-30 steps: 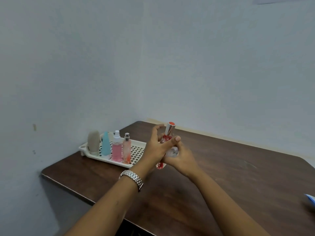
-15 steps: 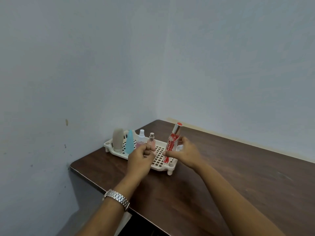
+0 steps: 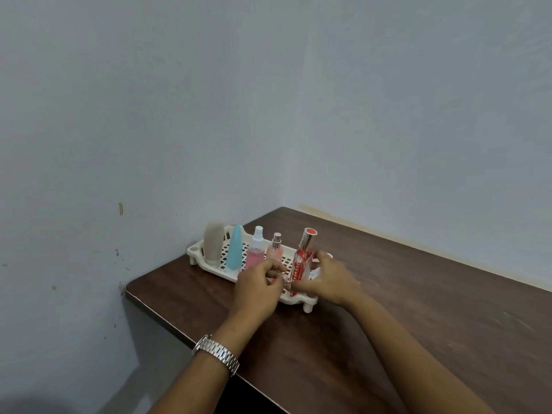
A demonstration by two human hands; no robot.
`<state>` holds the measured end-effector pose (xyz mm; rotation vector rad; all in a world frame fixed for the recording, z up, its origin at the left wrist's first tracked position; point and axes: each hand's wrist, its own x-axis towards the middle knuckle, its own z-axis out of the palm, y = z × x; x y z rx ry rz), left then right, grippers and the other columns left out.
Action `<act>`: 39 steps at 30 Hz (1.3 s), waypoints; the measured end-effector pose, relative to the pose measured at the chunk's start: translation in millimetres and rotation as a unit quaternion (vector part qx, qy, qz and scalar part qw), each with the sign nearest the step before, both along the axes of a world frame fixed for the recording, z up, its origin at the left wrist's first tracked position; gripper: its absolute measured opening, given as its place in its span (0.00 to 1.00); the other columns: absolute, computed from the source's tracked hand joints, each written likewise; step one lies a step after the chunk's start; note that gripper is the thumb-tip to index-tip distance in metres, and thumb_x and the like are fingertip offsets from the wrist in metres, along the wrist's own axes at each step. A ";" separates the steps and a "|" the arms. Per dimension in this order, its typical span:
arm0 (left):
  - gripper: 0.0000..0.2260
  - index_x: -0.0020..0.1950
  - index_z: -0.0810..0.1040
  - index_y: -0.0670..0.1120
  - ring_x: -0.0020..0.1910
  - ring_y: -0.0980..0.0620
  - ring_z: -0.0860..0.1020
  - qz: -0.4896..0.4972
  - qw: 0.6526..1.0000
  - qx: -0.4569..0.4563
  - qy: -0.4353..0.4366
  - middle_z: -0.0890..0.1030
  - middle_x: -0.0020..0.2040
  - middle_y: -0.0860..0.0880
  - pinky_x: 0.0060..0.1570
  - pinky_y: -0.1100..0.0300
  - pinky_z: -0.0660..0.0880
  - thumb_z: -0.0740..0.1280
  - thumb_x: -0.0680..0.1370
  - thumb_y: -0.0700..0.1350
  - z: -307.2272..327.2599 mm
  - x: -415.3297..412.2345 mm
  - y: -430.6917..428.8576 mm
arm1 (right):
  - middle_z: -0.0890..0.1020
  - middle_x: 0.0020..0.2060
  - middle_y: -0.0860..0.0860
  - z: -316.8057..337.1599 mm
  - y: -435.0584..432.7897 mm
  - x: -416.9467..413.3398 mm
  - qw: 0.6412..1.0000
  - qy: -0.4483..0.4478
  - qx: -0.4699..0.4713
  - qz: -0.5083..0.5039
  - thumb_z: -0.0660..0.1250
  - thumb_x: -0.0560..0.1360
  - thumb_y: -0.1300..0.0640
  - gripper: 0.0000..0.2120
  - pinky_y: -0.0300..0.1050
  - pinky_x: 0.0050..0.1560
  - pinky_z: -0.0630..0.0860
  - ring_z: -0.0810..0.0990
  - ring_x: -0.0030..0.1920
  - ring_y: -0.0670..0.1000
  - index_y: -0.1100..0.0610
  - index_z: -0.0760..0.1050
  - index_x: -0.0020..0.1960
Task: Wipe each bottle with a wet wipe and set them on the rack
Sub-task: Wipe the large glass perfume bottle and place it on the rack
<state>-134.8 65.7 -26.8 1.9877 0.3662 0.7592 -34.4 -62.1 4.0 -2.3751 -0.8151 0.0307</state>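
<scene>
Red bottle (image 3: 302, 261) upright at the rack's (image 3: 195, 250) 3 o'clock end, gripped low by right hand (image 3: 331, 279), wipe (image 3: 314, 274) bunched behind. Left hand (image 3: 260, 283) curled alongside, grip unclear. Seat flat before releasing. Pink bottle (image 3: 276, 251) close at 9 o'clock; open table (image 3: 418, 294) at 3.

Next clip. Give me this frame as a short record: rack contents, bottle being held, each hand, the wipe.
surface: brown table
rack: white, near the table's left corner
on rack: beige tube, teal bottle, pink spray bottle, small pink bottle, in a row
held: red bottle, upright over the rack's right end
right hand: grips the red bottle low down
left hand: fingers curled beside the bottle's base, contact unclear
wipe: white, tucked in the right hand
</scene>
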 end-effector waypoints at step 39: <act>0.15 0.64 0.78 0.54 0.57 0.53 0.79 0.017 0.999 0.031 -0.007 0.81 0.59 0.53 0.55 0.53 0.77 0.66 0.77 0.53 21.7 0.9 -25.2 | 0.81 0.48 0.44 32.7 -4.9 0.2 0.984 -0.034 0.155 0.077 0.67 0.75 0.50 0.11 0.32 0.44 0.71 0.79 0.48 0.43 0.51 0.77 0.57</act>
